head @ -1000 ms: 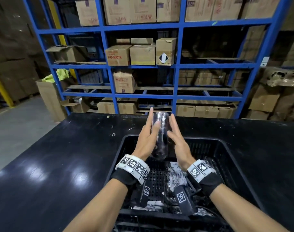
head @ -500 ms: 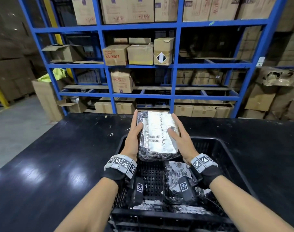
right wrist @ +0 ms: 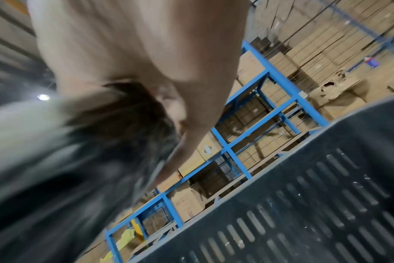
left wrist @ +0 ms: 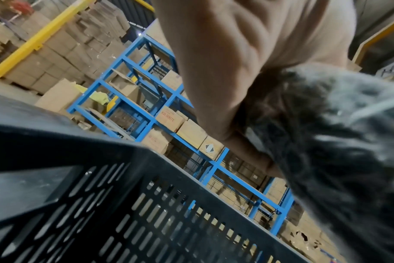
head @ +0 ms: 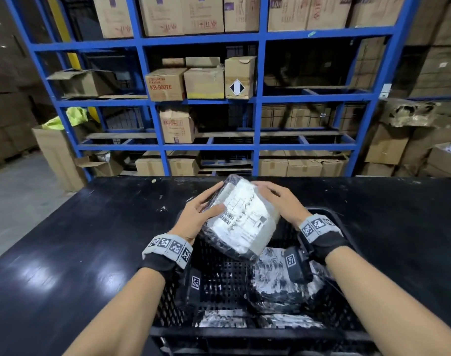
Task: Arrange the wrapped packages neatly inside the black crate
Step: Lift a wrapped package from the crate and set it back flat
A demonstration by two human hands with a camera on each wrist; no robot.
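Your head camera looks forward and down over the black crate (head: 345, 314); both wrist cameras sit close inside it, facing up toward the blue shelving (left wrist: 124, 85).

glossy crinkled plastic wrap on the package (head: 241, 222), perforated matt plastic crate (head: 245, 340), shiny black tabletop (head: 65, 253)

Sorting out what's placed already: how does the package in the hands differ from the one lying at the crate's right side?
The held package is up above the black crate, tilted, white label showing, gripped by the left hand and right hand. The lying package rests inside, untouched, crinkled and mottled. Both are plastic-wrapped.
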